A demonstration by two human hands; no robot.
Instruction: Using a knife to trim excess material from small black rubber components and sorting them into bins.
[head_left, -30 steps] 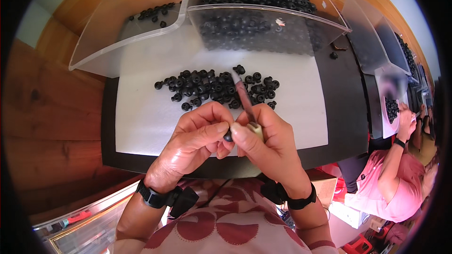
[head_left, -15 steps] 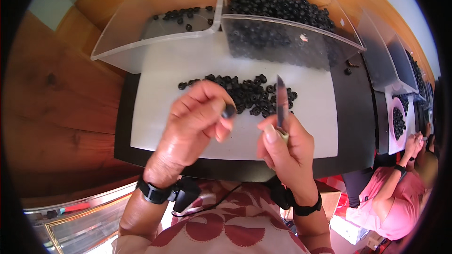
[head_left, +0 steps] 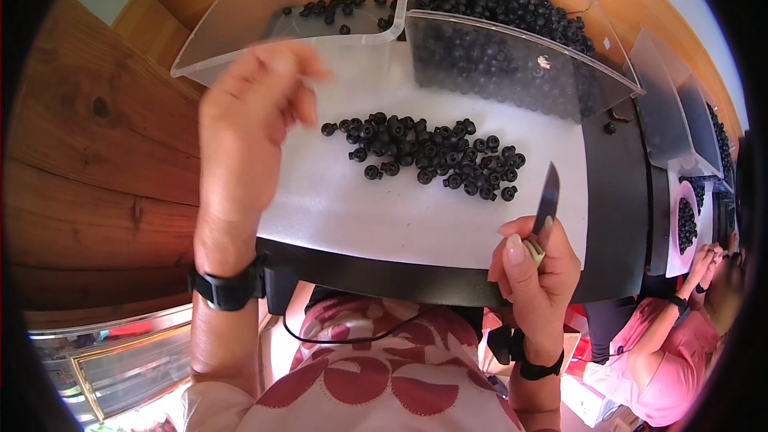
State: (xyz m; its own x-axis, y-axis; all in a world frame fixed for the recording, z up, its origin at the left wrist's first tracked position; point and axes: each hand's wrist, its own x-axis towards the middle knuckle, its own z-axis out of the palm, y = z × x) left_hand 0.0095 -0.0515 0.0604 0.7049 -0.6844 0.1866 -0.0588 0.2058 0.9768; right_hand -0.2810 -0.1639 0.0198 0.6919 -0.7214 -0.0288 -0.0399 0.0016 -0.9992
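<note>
My right hand is closed around the light handle of a small knife, its blade pointing up and away from me. On the white sheet in front of me lies a loose heap of small black ball-shaped cord stoppers, each with a short neck and a hole. My left hand is raised over the sheet's left side, by the front wall of the left clear bin. Motion smears its fingers, and no stopper shows in them. A few stoppers lie inside that bin.
A second clear bin, heaped with black stoppers, stands at the back right. One stray stopper lies on the dark table. Farther right, a person in pink works beside a pink bowl of black pieces.
My left hand, which held a black stopper in its fingertips, has moved left and away toward the left bin. My right hand has shifted right and nearer with the knife.
</note>
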